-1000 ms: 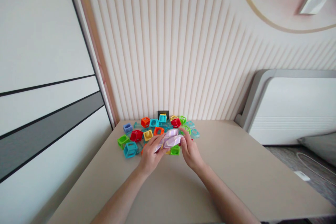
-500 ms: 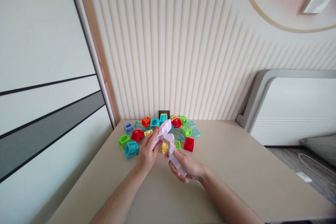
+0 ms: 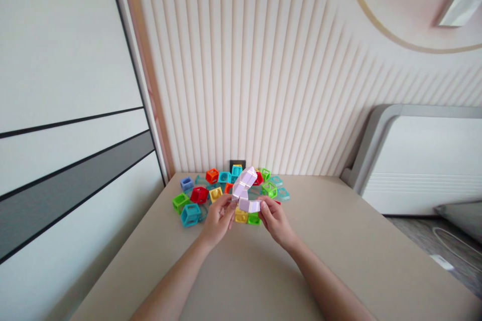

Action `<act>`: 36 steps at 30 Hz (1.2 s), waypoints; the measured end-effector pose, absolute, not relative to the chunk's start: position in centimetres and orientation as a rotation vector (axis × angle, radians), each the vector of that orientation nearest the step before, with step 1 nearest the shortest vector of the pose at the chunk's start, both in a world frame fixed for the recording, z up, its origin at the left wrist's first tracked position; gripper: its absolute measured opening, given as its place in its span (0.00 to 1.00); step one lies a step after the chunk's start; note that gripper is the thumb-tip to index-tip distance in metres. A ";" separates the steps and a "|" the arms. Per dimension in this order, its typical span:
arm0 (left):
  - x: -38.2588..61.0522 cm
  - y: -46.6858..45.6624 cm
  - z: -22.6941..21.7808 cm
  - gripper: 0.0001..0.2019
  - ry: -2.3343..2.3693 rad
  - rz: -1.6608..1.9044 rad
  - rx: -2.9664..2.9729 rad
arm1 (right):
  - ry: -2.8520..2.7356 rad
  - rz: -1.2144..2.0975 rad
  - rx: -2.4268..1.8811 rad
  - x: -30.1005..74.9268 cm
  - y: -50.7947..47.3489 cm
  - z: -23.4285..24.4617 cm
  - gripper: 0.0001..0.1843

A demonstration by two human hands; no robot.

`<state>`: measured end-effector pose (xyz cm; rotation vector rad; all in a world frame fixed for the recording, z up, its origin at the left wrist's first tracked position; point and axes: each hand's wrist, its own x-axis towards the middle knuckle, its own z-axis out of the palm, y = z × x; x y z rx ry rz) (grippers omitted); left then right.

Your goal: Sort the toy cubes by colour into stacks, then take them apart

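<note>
Between my hands is a lilac snake puzzle (image 3: 245,183) of wedge-shaped segments with pale seams, bent into a hook and held above the table. My left hand (image 3: 219,218) is closed on its lower left part, thumb near the bend. The fingertips of my right hand (image 3: 276,220) pinch the short end that points right. Just beyond the hands lie open-sided toy cubes, among them a yellow cube (image 3: 241,216) and a green cube (image 3: 254,218) under the puzzle, and a blue cube (image 3: 190,215) to the left.
More cubes spread toward the ribbed wall (image 3: 233,60), such as a red cube (image 3: 199,195) and an orange cube (image 3: 212,176). Clear blue track-like pieces (image 3: 282,193) lie among them. A small black box (image 3: 237,165) stands against the wall. The beige table (image 3: 339,251) borders a white cabinet on the left.
The puzzle has turned from a zigzag into a hook shape. My right hand has moved up and right, from wrapping the lower part to pinching the end. My left hand has shifted slightly right.
</note>
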<state>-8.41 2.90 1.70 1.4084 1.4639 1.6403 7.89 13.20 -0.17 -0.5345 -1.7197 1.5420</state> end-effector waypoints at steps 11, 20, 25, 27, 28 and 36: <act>-8.5 3.4 0.6 0.33 1.392 1.385 1.227 | -1.914 0.984 -0.625 9.7 15.8 0.0 0.24; -8.2 2.8 0.7 0.30 1.226 1.182 1.322 | -2.048 0.397 -0.596 11.3 15.5 1.2 0.18; -8.2 2.2 1.3 0.29 1.169 1.047 1.440 | -2.076 0.365 -0.566 12.0 16.3 1.3 0.17; -8.2 2.1 1.5 0.29 1.193 1.002 1.475 | -2.121 0.399 -0.538 12.0 16.5 1.3 0.17; -8.2 2.1 1.6 0.30 1.206 0.987 1.492 | -2.133 0.415 -0.530 12.0 16.6 1.3 0.17; -8.5 1.7 2.6 0.31 1.262 0.834 1.661 | -2.176 0.747 -0.485 11.7 16.2 2.5 0.22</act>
